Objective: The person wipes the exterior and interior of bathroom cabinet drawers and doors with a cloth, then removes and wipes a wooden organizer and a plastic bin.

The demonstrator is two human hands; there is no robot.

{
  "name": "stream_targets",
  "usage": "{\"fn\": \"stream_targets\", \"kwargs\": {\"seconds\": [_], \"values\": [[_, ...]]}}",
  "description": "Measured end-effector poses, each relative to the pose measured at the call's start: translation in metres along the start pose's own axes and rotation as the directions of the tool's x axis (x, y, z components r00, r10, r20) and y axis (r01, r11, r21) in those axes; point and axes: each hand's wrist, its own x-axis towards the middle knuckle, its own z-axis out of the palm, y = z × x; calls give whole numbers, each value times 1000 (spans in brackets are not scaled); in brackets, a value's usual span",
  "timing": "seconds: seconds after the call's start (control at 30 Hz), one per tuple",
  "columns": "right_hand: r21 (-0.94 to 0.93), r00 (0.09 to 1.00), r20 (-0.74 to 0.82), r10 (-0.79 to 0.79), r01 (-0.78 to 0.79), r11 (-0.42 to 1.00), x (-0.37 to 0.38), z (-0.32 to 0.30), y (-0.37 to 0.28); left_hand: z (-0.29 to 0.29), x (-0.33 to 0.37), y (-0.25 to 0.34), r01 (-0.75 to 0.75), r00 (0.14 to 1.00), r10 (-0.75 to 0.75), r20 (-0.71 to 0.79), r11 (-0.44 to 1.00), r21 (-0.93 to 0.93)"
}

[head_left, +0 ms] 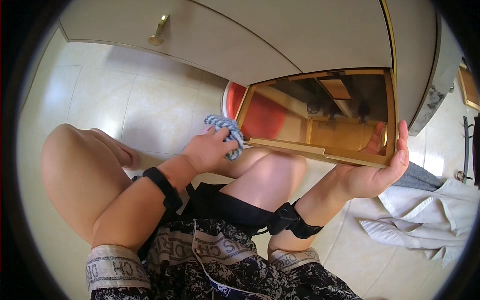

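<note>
My left hand [206, 151] is closed around a bunched blue-and-white striped cloth [222, 131], right beside the left edge of a gold-framed glass door [280, 145]. Whether the cloth touches the frame, I cannot tell. At the door's near right corner, my right hand [382, 175] grips the frame from outside, its fingers pointing up along the edge. Finger shapes also show in the dark, shiny glass; I cannot tell if they are reflected or seen through it. The door stands out from the pale cabinet [320, 37].
A red basin [235, 100] with a white rim stands on the tiled floor [160, 100] behind the door's left side. A brass handle [159, 31] sticks out from the cabinet front. White and grey cloths [425, 215] lie on the floor at right. My bare knees flank my arms.
</note>
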Motion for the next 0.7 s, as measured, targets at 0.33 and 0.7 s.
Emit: {"fn": "stream_targets", "kwargs": {"seconds": [0.33,0.7], "values": [[59,1000,-8,14,-14,998,-1,1,2,-76,23,16,128,901,-316,-298,849,-513],[117,1000,24,-15,12,993,2,-7,8,-69,44,54,-484,711,532,-460,845,229]]}}
